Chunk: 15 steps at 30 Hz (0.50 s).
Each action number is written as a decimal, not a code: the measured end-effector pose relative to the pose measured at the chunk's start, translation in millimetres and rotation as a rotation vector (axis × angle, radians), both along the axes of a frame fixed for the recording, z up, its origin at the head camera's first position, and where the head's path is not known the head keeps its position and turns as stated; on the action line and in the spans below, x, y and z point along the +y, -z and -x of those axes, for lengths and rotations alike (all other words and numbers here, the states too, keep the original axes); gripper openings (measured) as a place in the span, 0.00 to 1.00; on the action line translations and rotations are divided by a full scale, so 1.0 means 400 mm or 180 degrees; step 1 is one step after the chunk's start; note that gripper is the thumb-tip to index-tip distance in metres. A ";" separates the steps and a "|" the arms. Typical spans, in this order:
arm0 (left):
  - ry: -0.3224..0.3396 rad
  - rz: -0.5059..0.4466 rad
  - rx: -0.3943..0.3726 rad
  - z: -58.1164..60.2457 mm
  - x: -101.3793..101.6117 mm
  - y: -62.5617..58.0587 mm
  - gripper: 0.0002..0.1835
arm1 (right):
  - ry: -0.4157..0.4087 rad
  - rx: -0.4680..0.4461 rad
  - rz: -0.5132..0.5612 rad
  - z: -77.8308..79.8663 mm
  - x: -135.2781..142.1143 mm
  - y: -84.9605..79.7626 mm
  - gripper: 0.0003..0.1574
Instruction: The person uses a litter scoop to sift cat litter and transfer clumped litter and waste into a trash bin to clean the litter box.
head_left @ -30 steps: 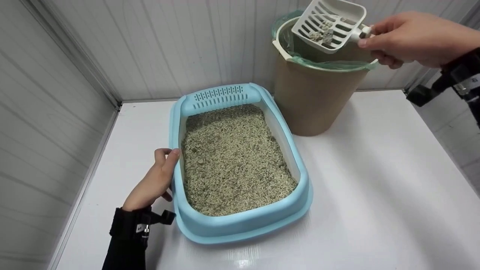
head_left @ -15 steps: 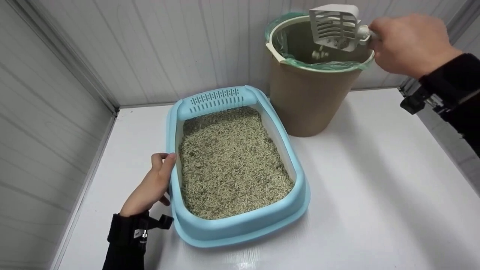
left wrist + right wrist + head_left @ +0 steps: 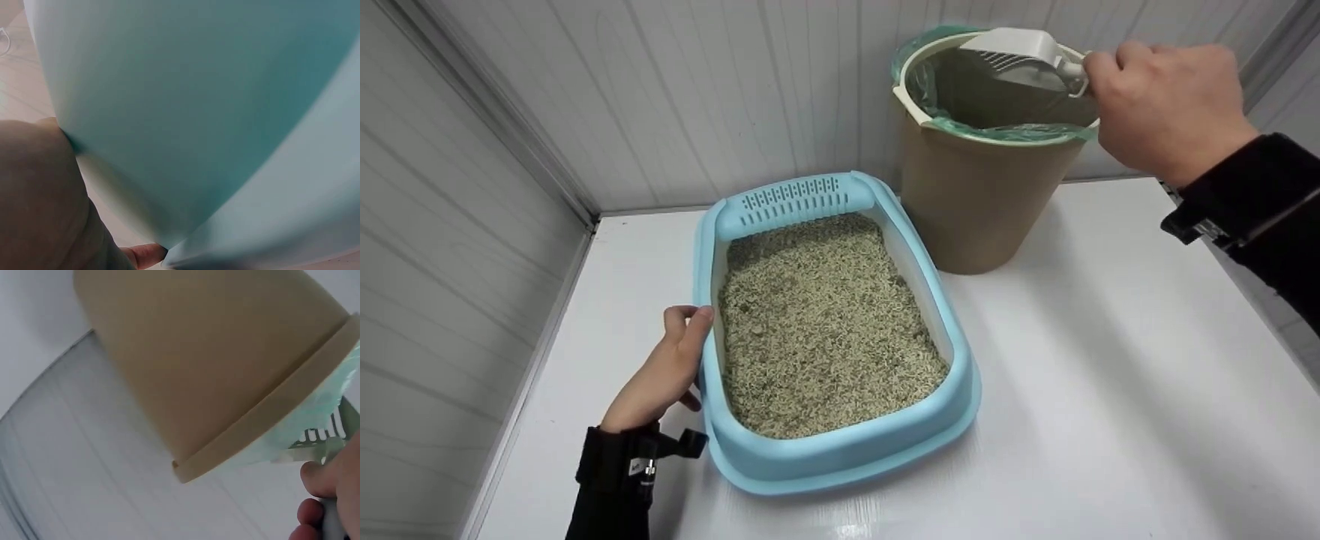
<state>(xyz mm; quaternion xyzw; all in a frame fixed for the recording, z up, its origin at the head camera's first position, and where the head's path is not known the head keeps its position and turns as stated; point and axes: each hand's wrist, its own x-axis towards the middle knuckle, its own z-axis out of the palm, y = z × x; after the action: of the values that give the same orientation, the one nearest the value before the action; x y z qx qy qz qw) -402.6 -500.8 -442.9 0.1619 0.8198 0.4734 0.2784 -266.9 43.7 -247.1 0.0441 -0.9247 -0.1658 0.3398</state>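
A blue litter box point(image 3: 840, 459) filled with pale, grainy cat litter point(image 3: 832, 322) sits on the white table. My left hand point(image 3: 664, 367) grips its left rim, thumb on top and fingers at the outer side; the box's wall point(image 3: 185, 101) fills most of the left wrist view. At the upper right, my right hand point(image 3: 1174, 112) holds a white slotted litter scoop point(image 3: 1020, 46) by its handle. The scoop is tipped over the mouth of a brown trash bin point(image 3: 975, 202). Its inner face is mostly turned away, and no clumps show in it.
A green bag liner point(image 3: 1012, 133) folds over the bin's cream rim. The bin stands close behind the box's right side. Ribbed white wall panels point(image 3: 697, 97) rise behind and at the left. White tabletop point(image 3: 1095, 390) extends to the right of the box.
My right hand has turned the scoop over above the bin, and clumps have dropped from it into the bin. The left hand stays on the box rim.
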 end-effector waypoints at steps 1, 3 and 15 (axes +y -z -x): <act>0.0002 -0.0006 0.0000 -0.001 0.001 -0.001 0.45 | 0.0076 -0.0059 0.0157 -0.002 -0.009 -0.004 0.06; 0.0002 -0.0008 -0.0004 -0.002 0.003 -0.002 0.44 | 0.0247 -0.0235 0.0492 -0.010 -0.032 -0.017 0.11; 0.0024 -0.0004 -0.0011 -0.004 0.009 -0.011 0.44 | 0.0242 -0.2109 0.1866 -0.058 -0.300 -0.083 0.27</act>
<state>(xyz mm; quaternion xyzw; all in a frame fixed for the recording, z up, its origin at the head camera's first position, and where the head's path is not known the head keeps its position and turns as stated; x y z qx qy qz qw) -401.1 -497.3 -438.5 0.1643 0.8185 0.4731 0.2815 -243.7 -76.3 -213.9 -0.0373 -0.9926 0.1142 0.0169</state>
